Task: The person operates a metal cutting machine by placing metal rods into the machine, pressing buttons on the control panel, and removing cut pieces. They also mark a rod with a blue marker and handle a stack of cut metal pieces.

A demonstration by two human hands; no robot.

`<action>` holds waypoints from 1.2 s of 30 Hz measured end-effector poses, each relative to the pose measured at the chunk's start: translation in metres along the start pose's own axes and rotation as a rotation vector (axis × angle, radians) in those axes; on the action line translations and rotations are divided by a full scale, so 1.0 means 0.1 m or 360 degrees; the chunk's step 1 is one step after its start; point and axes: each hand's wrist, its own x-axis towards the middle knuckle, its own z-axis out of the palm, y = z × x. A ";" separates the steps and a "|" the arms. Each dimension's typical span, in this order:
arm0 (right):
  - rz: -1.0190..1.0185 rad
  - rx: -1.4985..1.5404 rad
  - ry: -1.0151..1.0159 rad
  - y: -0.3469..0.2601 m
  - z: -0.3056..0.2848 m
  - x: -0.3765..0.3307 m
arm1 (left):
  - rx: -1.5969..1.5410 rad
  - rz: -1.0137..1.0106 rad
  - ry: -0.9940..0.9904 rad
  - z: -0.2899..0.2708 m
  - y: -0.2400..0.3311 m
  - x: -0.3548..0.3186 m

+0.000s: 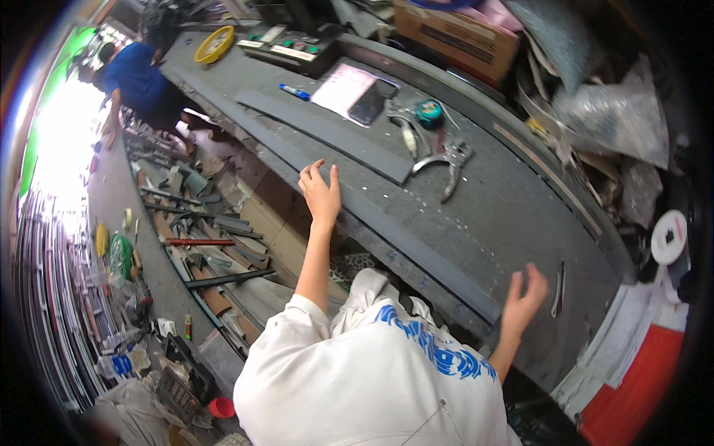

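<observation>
The long dark strip (416, 249) lies diagonally along the bench (483, 201) edge, centre frame. The left hand (320, 192) rests open on its upper end; the right hand (523, 297), open and empty, hovers by its lower end. Grip both ends evenly and keep the strip flat, clear of the pliers (446, 163).

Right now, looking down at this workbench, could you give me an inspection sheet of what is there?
Surface: long grey workbench, dusty, with small specks.
Job's things: long dark strip along the near edge; a second dark strip lies further back.
Clutter: pliers, blue marker, phone on pink paper, yellow ring, cardboard box.
Hands: left hand open, flat on the near strip; right hand open, at that strip's other end, contact unclear.
Cables: nothing seen.
Surroundings: floor strewn with metal bars; a person in blue at the far end.
</observation>
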 end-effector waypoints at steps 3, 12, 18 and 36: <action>-0.0429 -0.0026 -0.0568 -0.64 0.49 -0.30 | 0.0008 -0.0271 0.0138 0.08 -0.54 0.37; -0.0116 0.0520 -0.1378 -1.19 0.53 -0.04 | -0.1356 -0.0923 0.0422 -0.02 -1.90 1.98; 0.0159 0.0658 -0.1952 -1.22 0.34 0.27 | -0.1426 -0.0796 0.0150 -0.32 -2.06 2.33; 0.0274 -0.0047 -0.1556 -1.00 0.68 0.12 | -0.0208 0.0852 -0.0088 0.15 -0.03 1.17</action>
